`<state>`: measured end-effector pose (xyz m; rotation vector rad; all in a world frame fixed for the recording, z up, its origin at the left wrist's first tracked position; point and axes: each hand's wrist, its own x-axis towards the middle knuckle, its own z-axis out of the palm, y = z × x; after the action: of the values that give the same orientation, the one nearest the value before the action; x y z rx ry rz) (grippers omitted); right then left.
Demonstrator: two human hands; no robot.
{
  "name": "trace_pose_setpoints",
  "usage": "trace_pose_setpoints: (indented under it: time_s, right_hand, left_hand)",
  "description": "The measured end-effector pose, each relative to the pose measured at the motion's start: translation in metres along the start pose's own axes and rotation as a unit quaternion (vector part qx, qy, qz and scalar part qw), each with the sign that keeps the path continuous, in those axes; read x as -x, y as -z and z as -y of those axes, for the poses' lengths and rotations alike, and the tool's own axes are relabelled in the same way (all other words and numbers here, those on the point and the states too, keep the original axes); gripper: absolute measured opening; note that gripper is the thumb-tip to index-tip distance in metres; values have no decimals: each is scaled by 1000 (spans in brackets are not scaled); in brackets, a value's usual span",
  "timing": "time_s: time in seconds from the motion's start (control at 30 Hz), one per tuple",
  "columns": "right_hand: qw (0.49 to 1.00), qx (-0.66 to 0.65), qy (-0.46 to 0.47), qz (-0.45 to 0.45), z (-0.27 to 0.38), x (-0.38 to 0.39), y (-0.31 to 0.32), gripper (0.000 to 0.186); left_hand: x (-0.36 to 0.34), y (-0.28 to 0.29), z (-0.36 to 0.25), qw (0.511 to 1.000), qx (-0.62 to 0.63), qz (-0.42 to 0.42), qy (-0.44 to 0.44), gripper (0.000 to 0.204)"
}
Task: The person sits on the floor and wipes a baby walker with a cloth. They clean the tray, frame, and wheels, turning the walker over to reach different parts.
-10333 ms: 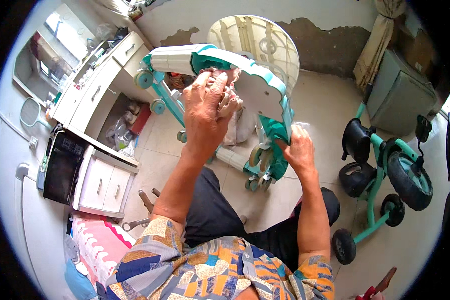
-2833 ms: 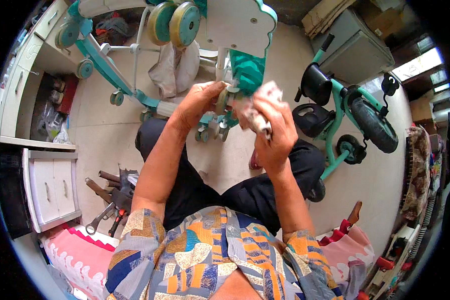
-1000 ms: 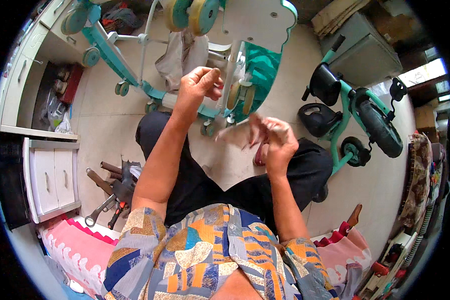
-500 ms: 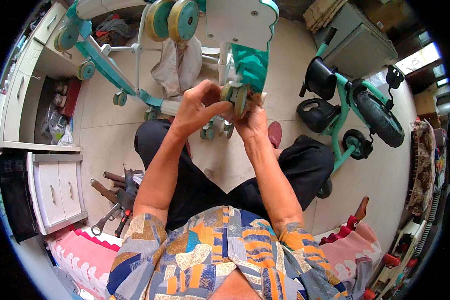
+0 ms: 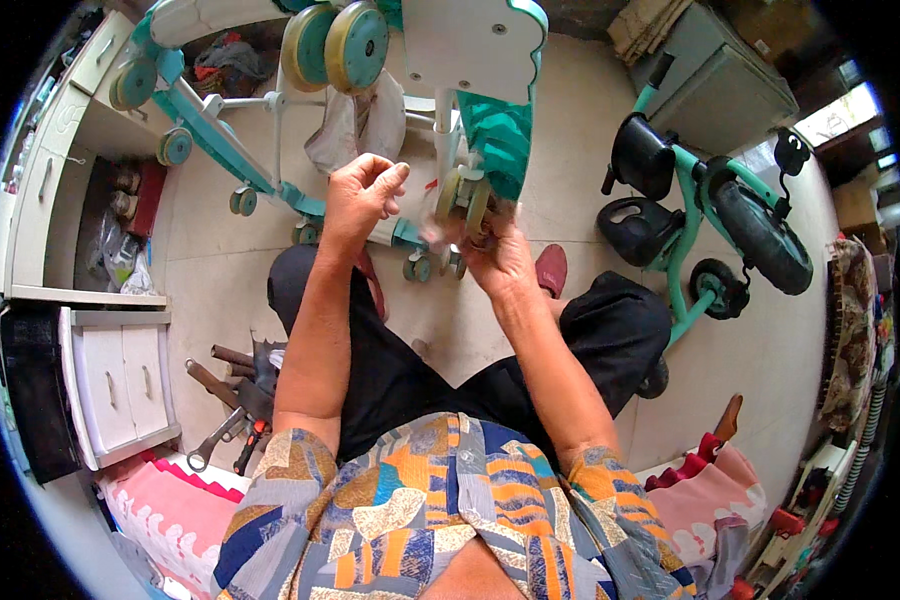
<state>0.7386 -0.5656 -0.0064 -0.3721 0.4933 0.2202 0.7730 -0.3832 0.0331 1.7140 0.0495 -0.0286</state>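
A white-and-teal child's wheeled frame (image 5: pixel 465 50) is tipped up in front of me, its casters showing. My right hand (image 5: pixel 502 262) is closed round the small twin caster wheel (image 5: pixel 478 205) at the end of its teal leg. Left of that caster and apart from it, my left hand (image 5: pixel 365 198) is raised with its fingers curled and thumb pressed to the forefinger. Whatever sits in that pinch, if anything, is too small to make out. Two larger yellow-rimmed wheels (image 5: pixel 357 48) stand above my left hand.
A green tricycle (image 5: pixel 685 210) with black wheels lies to the right. Left of my leg, hammers and a wrench (image 5: pixel 215 437) rest on the floor near a small white cabinet (image 5: pixel 120 385). Beyond my left hand hangs a pale cloth bag (image 5: pixel 355 130). A grey box (image 5: pixel 720 80) stands at the back right.
My left hand has come off the caster and moved left, fingers pinched. My right hand stays on the caster, slightly lower. The frame has shifted a little.
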Motion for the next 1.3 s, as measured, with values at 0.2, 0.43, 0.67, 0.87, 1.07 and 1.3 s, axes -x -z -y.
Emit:
trace_pose_setpoints:
  time_s: [0.2,0.43,0.67,0.87,1.07,1.3]
  right_hand:
    - [988,22,-120,96,-15,51,22,33]
    - [975,145,162,40,56,51,32,27]
    - [853,279,435,75,79,57,-45,22]
    - [603,482,618,149,75,14,-93,32]
    - [470,593,647,95,68,-12,-85,46]
    - [613,599,513,32,45,-28,-12,46]
  left_hand:
    - [0,-3,0,999,-5,18,35,13]
    - [3,-2,0,999,-19,32,24,17]
    - [-8,-16,6,999,-31,34,-12,27]
    - [-33,-34,2,985,-94,86,-117,42]
    - [-40,-36,2,989,-20,109,-94,25]
    - [-43,-38,12,990,-65,60,-112,35]
